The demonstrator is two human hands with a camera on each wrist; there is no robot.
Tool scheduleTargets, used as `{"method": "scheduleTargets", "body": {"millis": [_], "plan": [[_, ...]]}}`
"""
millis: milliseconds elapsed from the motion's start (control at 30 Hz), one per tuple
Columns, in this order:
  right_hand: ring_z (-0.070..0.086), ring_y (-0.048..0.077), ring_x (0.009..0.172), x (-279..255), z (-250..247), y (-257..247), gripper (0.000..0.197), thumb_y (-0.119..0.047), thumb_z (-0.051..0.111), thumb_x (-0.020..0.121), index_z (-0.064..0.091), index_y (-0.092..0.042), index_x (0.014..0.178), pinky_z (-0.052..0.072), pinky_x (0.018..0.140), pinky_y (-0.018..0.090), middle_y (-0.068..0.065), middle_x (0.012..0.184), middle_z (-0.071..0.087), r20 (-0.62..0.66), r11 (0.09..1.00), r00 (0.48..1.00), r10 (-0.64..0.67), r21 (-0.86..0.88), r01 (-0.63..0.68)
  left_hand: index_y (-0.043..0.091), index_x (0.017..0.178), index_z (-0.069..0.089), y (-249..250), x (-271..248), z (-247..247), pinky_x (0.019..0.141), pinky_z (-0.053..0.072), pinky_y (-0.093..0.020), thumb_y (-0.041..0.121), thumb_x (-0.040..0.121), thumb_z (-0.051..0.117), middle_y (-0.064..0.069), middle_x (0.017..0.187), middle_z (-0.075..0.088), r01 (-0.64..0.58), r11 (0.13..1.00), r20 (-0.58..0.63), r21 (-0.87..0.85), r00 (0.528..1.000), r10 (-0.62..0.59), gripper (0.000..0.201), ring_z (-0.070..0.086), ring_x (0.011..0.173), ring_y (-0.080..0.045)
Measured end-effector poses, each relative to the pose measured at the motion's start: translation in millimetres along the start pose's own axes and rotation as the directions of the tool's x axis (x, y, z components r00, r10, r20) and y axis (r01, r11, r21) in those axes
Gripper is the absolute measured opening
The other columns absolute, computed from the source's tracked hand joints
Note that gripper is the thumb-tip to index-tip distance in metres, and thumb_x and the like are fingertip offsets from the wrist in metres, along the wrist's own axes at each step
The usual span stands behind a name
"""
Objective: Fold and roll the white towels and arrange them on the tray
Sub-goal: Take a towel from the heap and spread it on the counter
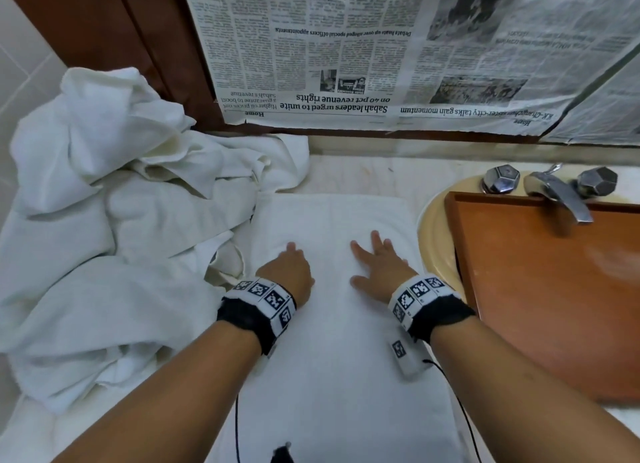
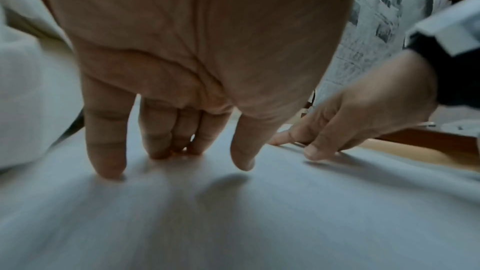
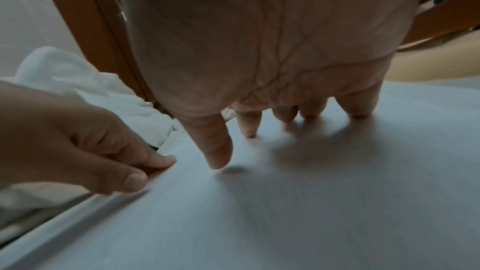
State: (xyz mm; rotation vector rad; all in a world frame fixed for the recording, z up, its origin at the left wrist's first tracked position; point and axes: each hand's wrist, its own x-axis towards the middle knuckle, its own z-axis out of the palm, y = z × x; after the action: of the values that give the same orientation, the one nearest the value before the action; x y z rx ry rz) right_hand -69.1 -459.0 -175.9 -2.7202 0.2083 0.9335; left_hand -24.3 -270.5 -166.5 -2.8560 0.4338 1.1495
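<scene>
White terry towel (image 1: 332,324), folded into a long flat strip, lies on the counter directly before the person, between the pile of loose white towels (image 1: 114,227) on the left and the wooden tray (image 1: 554,289) on the right. Left hand (image 1: 289,272) rests palm down on the strip near its left edge; fingers (image 2: 106,141) extended, slightly apart, tips touching the cloth. Right hand (image 1: 379,267) rests palm down near the right edge; fingers (image 3: 249,124) extended and spread, tips on the cloth. Neither hand grips the fabric. The tray sits across the beige basin (image 1: 433,241), under the chrome faucet (image 1: 557,196). Newspaper (image 1: 381,47) covers the wall behind.
</scene>
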Motion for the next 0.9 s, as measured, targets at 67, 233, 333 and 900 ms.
{"method": "scheduleTargets", "body": {"millis": [67, 233, 333, 900], "plan": [[-0.014, 0.025, 0.152, 12.4, -14.4, -0.2, 0.076, -0.049, 0.046, 0.099, -0.003, -0.041, 0.157, 0.015, 0.121, 0.056, -0.001, 0.163, -0.025, 0.016, 1.0, 1.0, 0.012, -0.024, -0.012, 0.008, 0.156, 0.008, 4.3, 12.2, -13.1, 0.117, 0.027, -0.048, 0.033, 0.105, 0.039, -0.011, 0.164, -0.005, 0.051, 0.999, -0.05, 0.012, 0.997, -0.051, 0.064, 0.021, 0.147, -0.029], [-0.016, 0.028, 0.152, 33.2, -19.4, 0.7, 0.083, -0.056, 0.049, 0.096, -0.006, -0.042, 0.156, 0.01, 0.121, 0.056, 0.0, 0.162, -0.028, -0.003, 0.994, 0.999, -0.043, -0.105, 0.043, 0.028, 0.157, -0.003, -14.3, 46.7, -22.3, 0.119, 0.015, -0.053, 0.048, 0.101, 0.038, -0.003, 0.163, -0.02, -0.049, 0.997, -0.147, -0.061, 0.988, 0.039, 0.072, -0.006, 0.151, -0.026], [-0.014, 0.031, 0.152, 48.2, -32.9, 13.2, 0.082, -0.056, 0.046, 0.097, -0.007, -0.038, 0.157, 0.014, 0.12, 0.057, 0.001, 0.163, -0.026, -0.044, 0.995, 0.994, 0.099, -0.03, -0.1, 0.02, 0.156, -0.011, -34.7, 64.4, -30.7, 0.121, 0.007, -0.048, 0.056, 0.099, 0.039, -0.006, 0.162, -0.023, 0.076, 0.988, -0.165, -0.134, 0.981, -0.098, 0.084, -0.012, 0.151, -0.028], [0.039, 0.038, 0.134, 61.6, -63.9, 25.1, 0.097, -0.046, 0.069, 0.084, 0.009, -0.023, 0.157, 0.041, 0.105, 0.044, 0.014, 0.148, 0.035, -0.236, 0.95, 0.927, 0.292, 0.188, -0.251, 0.026, 0.148, 0.039, -18.9, 1.3, -17.2, 0.108, 0.038, -0.043, 0.043, 0.098, 0.05, -0.008, 0.147, 0.042, -0.242, 0.938, -0.415, -0.248, 0.901, 0.123, 0.054, 0.042, 0.133, -0.026]]}}
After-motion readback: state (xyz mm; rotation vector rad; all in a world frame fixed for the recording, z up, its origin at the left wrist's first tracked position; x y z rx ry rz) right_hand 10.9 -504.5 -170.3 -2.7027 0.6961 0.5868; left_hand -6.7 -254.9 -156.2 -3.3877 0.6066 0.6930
